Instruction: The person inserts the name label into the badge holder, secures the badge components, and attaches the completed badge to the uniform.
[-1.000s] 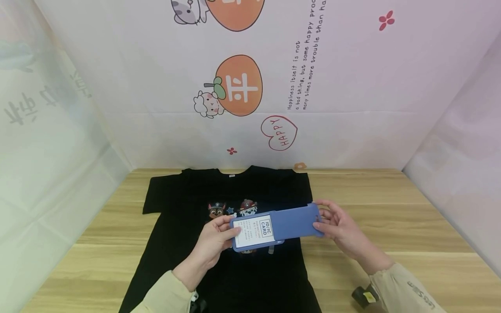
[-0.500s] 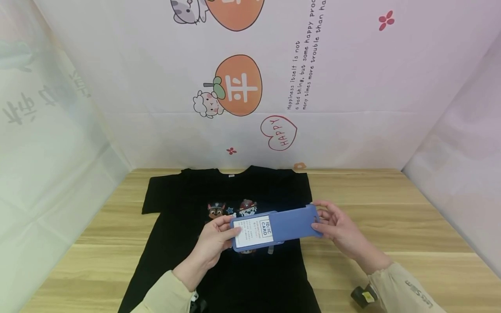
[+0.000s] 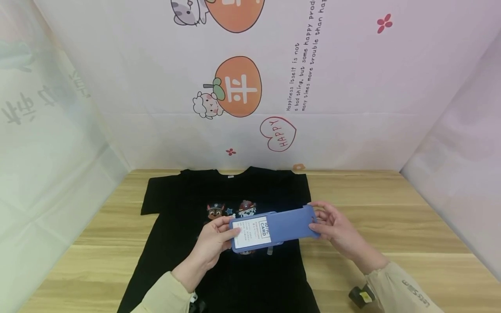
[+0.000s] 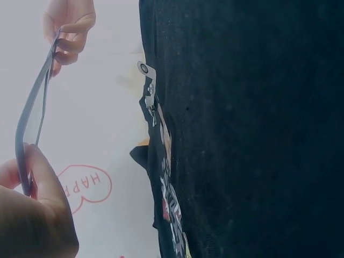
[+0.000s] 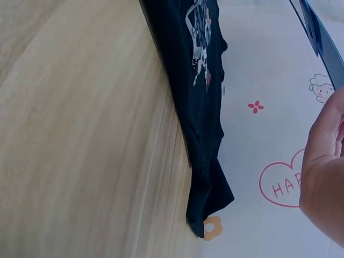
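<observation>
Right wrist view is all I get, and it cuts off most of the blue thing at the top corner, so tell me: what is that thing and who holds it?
Observer: It is a blue plastic card holder with a white ID card insert. The left hand grips one end and the right hand pinches the other.
Operator: Is it resting on the shirt?
Observer: No. The left wrist view shows it held clear of the black T-shirt with a cartoon print.
Operator: Anything else near the shirt?
Observer: A small metal clip hangs between the holder and the shirt.
</observation>
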